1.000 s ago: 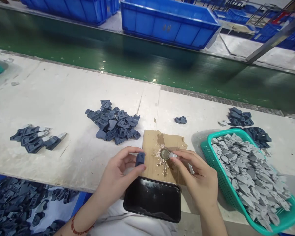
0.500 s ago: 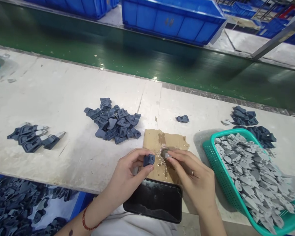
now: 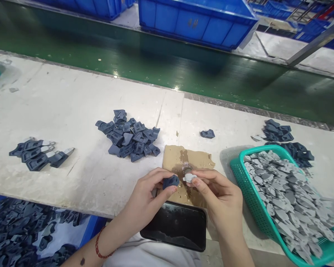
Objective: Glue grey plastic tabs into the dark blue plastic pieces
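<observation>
Between thumb and fingers, my left hand (image 3: 151, 189) pinches a dark blue plastic part (image 3: 170, 181). My right hand (image 3: 218, 193) grips a small light grey plastic part (image 3: 189, 178) by its right end, just to the right of the blue one. A narrow gap separates the two parts. Both are held above a brown cardboard piece (image 3: 197, 154), which has wet, shiny stains on it. Just behind the grey part lies a small round dark thing (image 3: 187, 170), partly covered.
A phone (image 3: 175, 227) lies below my hands. To the right stands a green basket (image 3: 239, 181) of grey parts. Blue part piles (image 3: 128, 137) lie on the white table (image 3: 72, 100), with a smaller group (image 3: 39, 154) at left. Beyond runs a green conveyor belt (image 3: 100, 55) with blue bins (image 3: 195, 24) behind.
My right hand has turned the grey part so that more of it shows, raising it off the round dark thing. My left hand has tilted the blue part and shifted it slightly right.
</observation>
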Motion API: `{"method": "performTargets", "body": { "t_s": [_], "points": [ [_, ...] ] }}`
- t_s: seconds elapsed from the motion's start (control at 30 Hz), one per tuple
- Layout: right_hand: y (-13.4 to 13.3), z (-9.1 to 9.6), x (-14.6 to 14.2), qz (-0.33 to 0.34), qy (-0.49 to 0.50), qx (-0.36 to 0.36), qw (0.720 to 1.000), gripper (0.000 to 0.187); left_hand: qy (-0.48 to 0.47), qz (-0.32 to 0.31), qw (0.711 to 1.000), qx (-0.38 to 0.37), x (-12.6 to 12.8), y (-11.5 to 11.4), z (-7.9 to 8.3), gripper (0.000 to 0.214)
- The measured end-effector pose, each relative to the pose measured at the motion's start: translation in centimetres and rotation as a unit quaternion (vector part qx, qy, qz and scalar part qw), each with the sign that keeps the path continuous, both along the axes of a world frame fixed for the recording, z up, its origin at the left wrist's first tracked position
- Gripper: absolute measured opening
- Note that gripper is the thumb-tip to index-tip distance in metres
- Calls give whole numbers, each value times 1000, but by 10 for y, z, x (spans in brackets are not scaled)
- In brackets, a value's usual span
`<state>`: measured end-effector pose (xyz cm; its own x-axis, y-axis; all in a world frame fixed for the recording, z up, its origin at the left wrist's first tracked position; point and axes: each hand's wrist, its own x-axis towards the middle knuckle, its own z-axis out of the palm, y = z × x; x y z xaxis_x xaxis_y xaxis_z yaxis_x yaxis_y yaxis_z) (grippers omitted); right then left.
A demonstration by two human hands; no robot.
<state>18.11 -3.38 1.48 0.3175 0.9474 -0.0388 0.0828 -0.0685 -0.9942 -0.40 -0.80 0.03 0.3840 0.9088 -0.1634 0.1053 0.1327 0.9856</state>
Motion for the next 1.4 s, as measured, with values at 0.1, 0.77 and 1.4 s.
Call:
{"method": "performTargets", "body": {
  "t_s": [0.1, 0.77, 1.4],
  "points": [
    [1, 3, -5, 12, 2, 2, 1000, 6, 4, -1, 1000, 2, 0, 0, -1, 18],
    [1, -2, -4, 104, -84, 18, 991, 7, -1, -29, 999, 12, -1, -1, -4, 17],
    [6, 25, 6, 231, -79, -96, 965, 17, 18, -60, 995, 71, -7, -4, -2, 16]
  ]
}}
